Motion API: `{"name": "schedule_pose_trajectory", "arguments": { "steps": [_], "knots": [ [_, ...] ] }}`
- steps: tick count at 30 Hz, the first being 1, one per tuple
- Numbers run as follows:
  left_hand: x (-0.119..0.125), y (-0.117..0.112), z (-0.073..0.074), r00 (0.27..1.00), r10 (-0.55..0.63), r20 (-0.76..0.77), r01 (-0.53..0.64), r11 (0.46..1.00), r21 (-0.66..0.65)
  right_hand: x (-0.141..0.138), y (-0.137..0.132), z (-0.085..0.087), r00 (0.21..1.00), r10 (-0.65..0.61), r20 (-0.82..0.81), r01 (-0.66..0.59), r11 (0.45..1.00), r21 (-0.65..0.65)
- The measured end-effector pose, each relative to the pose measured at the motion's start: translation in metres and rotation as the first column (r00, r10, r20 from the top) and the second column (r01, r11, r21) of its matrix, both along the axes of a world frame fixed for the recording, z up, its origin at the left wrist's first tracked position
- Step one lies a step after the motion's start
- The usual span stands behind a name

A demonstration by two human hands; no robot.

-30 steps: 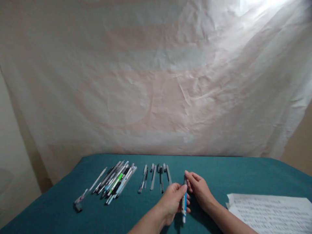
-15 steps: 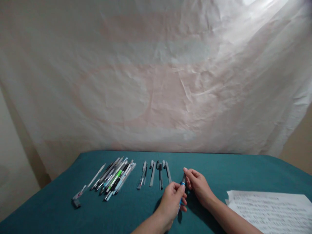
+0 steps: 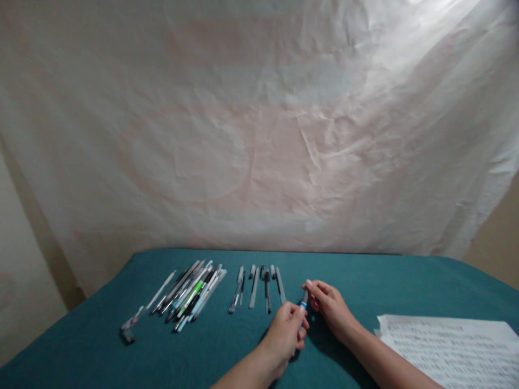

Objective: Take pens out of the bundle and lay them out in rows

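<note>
A blue pen (image 3: 303, 304) with a grey upper end is held between my two hands, tilted over the cloth. My left hand (image 3: 284, 332) is closed around its blue barrel and covers most of that part. At the far end, the thumb and fingers of my right hand (image 3: 330, 307) pinch the grey part; whether it is a cap or a grip I cannot tell. Just left of my hands lies a row of pens (image 3: 267, 292) with separate caps (image 3: 252, 271) above some of them.
A pile of pens (image 3: 190, 294) lies on the left of the green cloth (image 3: 352, 275), a bright green one among them. Further left are a thin white stick (image 3: 161, 289) and a small dark-ended object (image 3: 128, 334). Written paper sheets (image 3: 450, 346) lie at the right.
The fingers of my left hand have curled in tighter around the blue barrel, hiding more of it. My right hand has barely moved; the things on the cloth lie as before.
</note>
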State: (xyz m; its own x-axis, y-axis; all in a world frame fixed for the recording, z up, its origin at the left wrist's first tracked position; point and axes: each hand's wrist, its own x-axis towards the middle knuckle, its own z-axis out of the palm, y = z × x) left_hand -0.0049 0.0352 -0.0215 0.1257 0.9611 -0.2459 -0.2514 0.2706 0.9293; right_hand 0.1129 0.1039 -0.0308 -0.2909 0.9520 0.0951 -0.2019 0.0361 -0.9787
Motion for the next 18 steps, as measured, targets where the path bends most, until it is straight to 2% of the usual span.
{"name": "schedule_pose_trajectory", "arguments": {
  "steps": [8, 13, 18],
  "knots": [
    [-0.0026, 0.0002, 0.001, 0.994, -0.043, 0.096, 0.043, 0.999, 0.01, 0.001, 0.0004, 0.0, 0.993, 0.073, -0.088, -0.08, 0.994, -0.075],
    [-0.0033, -0.0005, 0.0018, 0.995, -0.053, 0.086, 0.049, 0.998, 0.042, -0.0011, -0.0009, 0.0008, 0.99, 0.059, -0.129, -0.078, 0.986, -0.146],
    [-0.0022, -0.0016, 0.0011, 0.998, -0.055, 0.036, 0.053, 0.997, 0.056, -0.0004, 0.0, -0.0013, 0.997, 0.019, -0.077, -0.026, 0.996, -0.089]
  ]
}}
